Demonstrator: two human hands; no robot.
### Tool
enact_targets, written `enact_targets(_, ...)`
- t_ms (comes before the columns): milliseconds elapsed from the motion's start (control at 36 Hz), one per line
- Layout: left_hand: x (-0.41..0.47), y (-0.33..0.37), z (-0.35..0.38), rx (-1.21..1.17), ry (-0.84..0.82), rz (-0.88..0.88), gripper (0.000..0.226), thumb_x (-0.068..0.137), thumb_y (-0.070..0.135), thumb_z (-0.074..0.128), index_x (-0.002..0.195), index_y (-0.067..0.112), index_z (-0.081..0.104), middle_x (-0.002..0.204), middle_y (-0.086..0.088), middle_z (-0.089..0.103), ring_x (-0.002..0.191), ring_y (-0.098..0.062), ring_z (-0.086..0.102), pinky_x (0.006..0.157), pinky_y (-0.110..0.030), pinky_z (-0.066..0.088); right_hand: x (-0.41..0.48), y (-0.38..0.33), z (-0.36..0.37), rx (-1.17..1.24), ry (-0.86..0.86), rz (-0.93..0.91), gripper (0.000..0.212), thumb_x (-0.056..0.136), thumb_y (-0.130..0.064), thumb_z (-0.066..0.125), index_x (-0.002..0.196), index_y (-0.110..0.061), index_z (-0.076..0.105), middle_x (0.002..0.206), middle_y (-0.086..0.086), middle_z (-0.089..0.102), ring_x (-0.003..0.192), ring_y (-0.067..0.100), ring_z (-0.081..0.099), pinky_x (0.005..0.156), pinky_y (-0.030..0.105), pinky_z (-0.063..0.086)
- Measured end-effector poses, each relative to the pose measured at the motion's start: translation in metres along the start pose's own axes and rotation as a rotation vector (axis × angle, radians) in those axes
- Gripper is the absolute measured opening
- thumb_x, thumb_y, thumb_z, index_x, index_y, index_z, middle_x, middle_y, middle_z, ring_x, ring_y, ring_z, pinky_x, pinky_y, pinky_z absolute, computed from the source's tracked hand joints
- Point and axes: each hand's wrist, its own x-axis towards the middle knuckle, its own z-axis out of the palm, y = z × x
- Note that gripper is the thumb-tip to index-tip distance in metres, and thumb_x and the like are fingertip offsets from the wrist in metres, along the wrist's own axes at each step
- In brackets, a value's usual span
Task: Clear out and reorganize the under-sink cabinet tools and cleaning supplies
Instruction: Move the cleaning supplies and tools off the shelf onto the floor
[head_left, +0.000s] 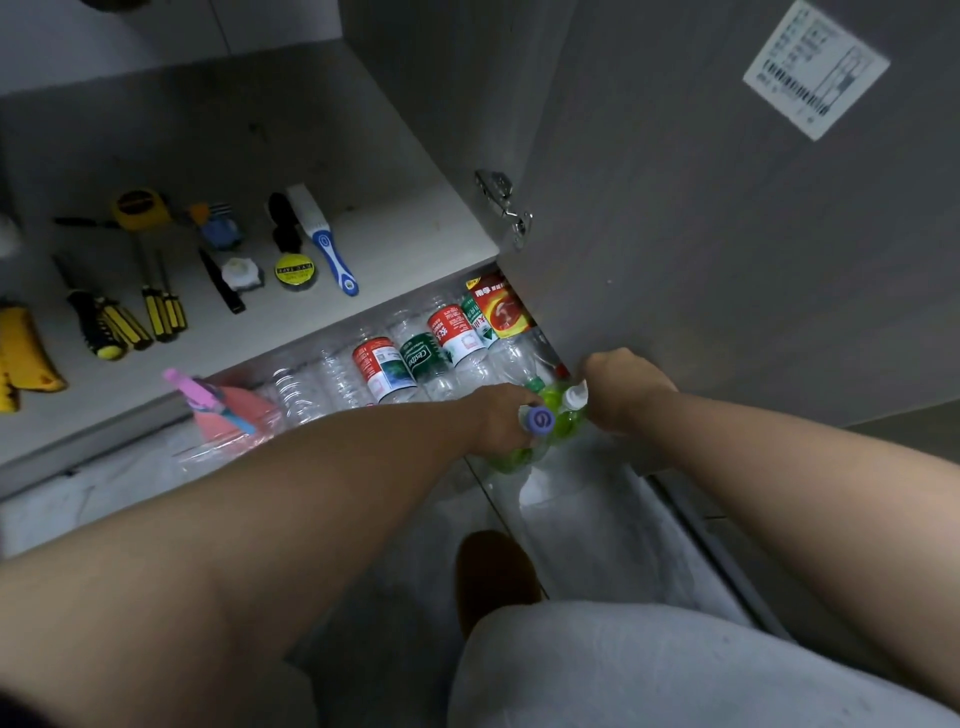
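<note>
Past the grey-clad knee (675, 670), the left hand (501, 418) grips the upright green bottles (566, 422); the right hand (626, 389) touches their other side, fingers hidden.

On the shelf (363, 156): one tape measure (137, 208), one tape roll (294, 270), four yellow-and-black screwdrivers (161, 317), and two brushes, one white and blue (324, 241), one black (283, 223). Below: five labelled bottles (383, 370) in a row, at least two clear bottles (293, 395), and one pink spray bottle (208, 402). The left hand (498, 421) and right hand (623, 389) grip green bottles (563, 421); three caps (540, 418) show.
</note>
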Motion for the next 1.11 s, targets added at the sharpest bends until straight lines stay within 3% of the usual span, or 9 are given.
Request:
enact_targets(111, 0.001, 0.005, -0.004, -0.007, -0.036, -0.004, 0.049, 0.095, 0.017, 0.066, 0.143, 0.014, 0.054, 0.144, -0.010, 0.056, 0.132, -0.026, 0.052, 0.110, -0.030, 0.040, 0.000, -0.002, -0.012, -0.034, -0.003, -0.025, 0.033, 0.090, -0.012, 0.055, 0.122, -0.007, 0.060, 0.124, 0.020, 0.061, 0.113, 0.037, 0.063, 0.089, 0.038, 0.051)
enact_targets(194, 0.000, 0.007, -0.013, -0.019, -0.070, -0.006, 0.059, 0.094, 0.013, 0.067, 0.148, 0.010, 0.044, 0.146, -0.011, 0.052, 0.132, -0.025, 0.052, 0.100, -0.019, 0.037, 0.001, -0.006, -0.028, -0.051, 0.036, -0.061, 0.036, 0.088, -0.011, 0.058, 0.123, -0.011, 0.061, 0.123, 0.018, 0.061, 0.111, 0.037, 0.063, 0.087, 0.037, 0.052)
enact_targets(306, -0.006, -0.003, -0.036, -0.015, -0.053, -0.084, 0.069, 0.097, 0.019, 0.066, 0.157, 0.019, 0.032, 0.156, -0.010, 0.040, 0.138, -0.028, 0.047, 0.104, -0.026, 0.041, 0.006, -0.019, -0.052, -0.042, 0.098, -0.165, 0.028, 0.083, -0.006, 0.061, 0.110, -0.013, 0.066, 0.108, 0.017, 0.067, 0.097, 0.036, 0.066, 0.074, 0.031, 0.051)
enact_targets(389, -0.013, -0.020, -0.062, 0.037, 0.015, -0.105, 0.061, 0.097, 0.026, 0.065, 0.152, 0.019, 0.039, 0.154, -0.009, 0.043, 0.137, -0.027, 0.048, 0.111, -0.035, 0.043, 0.014, -0.034, -0.066, -0.042, 0.139, -0.255, 0.030, 0.085, -0.004, 0.057, 0.109, -0.018, 0.067, 0.106, 0.011, 0.069, 0.094, 0.031, 0.066, 0.070, 0.025, 0.044)
enact_targets(528, -0.041, -0.059, -0.112, 0.152, 0.210, -0.133, 0.041, 0.094, 0.024, 0.066, 0.134, 0.019, 0.059, 0.136, -0.008, 0.060, 0.121, -0.026, 0.058, 0.100, -0.028, 0.047, 0.034, -0.080, -0.078, 0.027, 0.156, -0.419, 0.031, 0.087, -0.006, 0.052, 0.107, -0.024, 0.067, 0.109, 0.007, 0.067, 0.100, 0.029, 0.064, 0.078, 0.029, 0.048)
enact_targets(639, -0.070, -0.106, -0.146, 0.176, 0.348, -0.229, 0.034, 0.096, 0.021, 0.061, 0.130, 0.019, 0.061, 0.133, -0.009, 0.062, 0.121, -0.028, 0.058, 0.099, -0.029, 0.047, 0.061, -0.128, -0.073, 0.063, 0.137, -0.507, 0.023, 0.090, -0.015, 0.057, 0.109, -0.022, 0.067, 0.113, 0.006, 0.061, 0.100, 0.027, 0.061, 0.088, 0.033, 0.051)
enact_targets(806, -0.099, -0.168, -0.173, 0.166, 0.456, -0.354, 0.033, 0.088, 0.020, 0.065, 0.121, 0.022, 0.066, 0.126, -0.006, 0.064, 0.113, -0.025, 0.062, 0.093, -0.025, 0.049, 0.109, -0.192, -0.058, 0.218, 0.135, -0.445, 0.021, 0.090, -0.023, 0.063, 0.111, -0.018, 0.064, 0.111, 0.009, 0.058, 0.099, 0.028, 0.060, 0.089, 0.031, 0.049)
enact_targets(889, -0.105, -0.190, -0.180, 0.159, 0.507, -0.387, 0.032, 0.086, 0.019, 0.066, 0.118, 0.024, 0.066, 0.124, -0.004, 0.064, 0.114, -0.025, 0.062, 0.096, -0.036, 0.052, 0.131, -0.217, -0.053, 0.322, 0.139, -0.375, 0.029, 0.089, -0.025, 0.069, 0.114, -0.015, 0.060, 0.113, 0.010, 0.055, 0.094, 0.027, 0.057, 0.084, 0.030, 0.047)
enact_targets(1111, -0.078, -0.209, -0.199, 0.169, 0.642, -0.341, 0.027, 0.087, 0.012, 0.068, 0.112, 0.023, 0.066, 0.119, -0.005, 0.066, 0.111, -0.025, 0.061, 0.092, -0.036, 0.051, 0.170, -0.259, -0.037, 0.451, 0.218, -0.279, 0.040, 0.088, -0.034, 0.069, 0.115, -0.010, 0.052, 0.104, 0.009, 0.050, 0.087, 0.025, 0.054, 0.075, 0.032, 0.044)
